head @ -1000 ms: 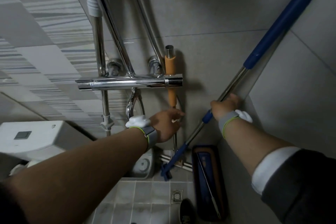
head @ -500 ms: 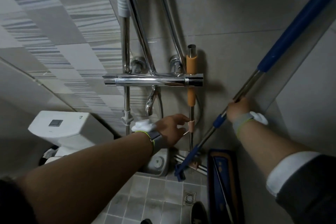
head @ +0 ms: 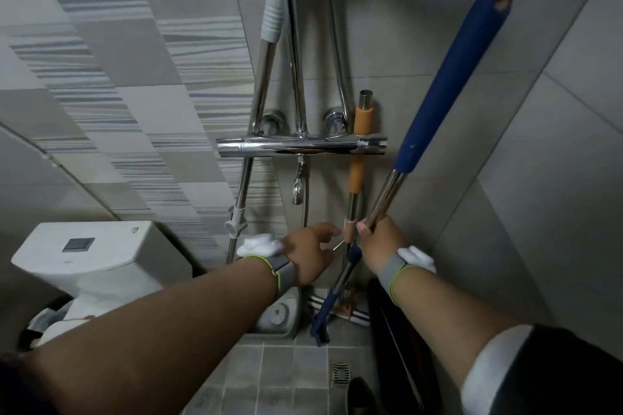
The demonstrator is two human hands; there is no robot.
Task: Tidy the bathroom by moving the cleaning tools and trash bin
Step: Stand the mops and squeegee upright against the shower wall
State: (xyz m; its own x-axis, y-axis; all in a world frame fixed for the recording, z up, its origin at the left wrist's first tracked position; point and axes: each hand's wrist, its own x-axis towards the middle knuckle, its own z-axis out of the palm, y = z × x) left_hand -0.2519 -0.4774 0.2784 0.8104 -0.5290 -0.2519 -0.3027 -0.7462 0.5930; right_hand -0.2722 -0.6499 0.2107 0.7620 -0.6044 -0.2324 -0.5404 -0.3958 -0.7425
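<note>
Gripping the metal shaft of the blue-handled mop [head: 448,77], the right hand [head: 379,239] is closed around it just below the blue grip; the pole leans toward 1 o'clock, its blue head [head: 322,323] on the floor tiles at 6 o'clock of the hand. Left hand [head: 308,254], fingers loosely curled, touches the orange-handled tool [head: 359,158] standing upright behind the chrome shower mixer [head: 296,146]; whether it grasps it, cannot tell. Toilet [head: 91,259] at 9 o'clock.
</note>
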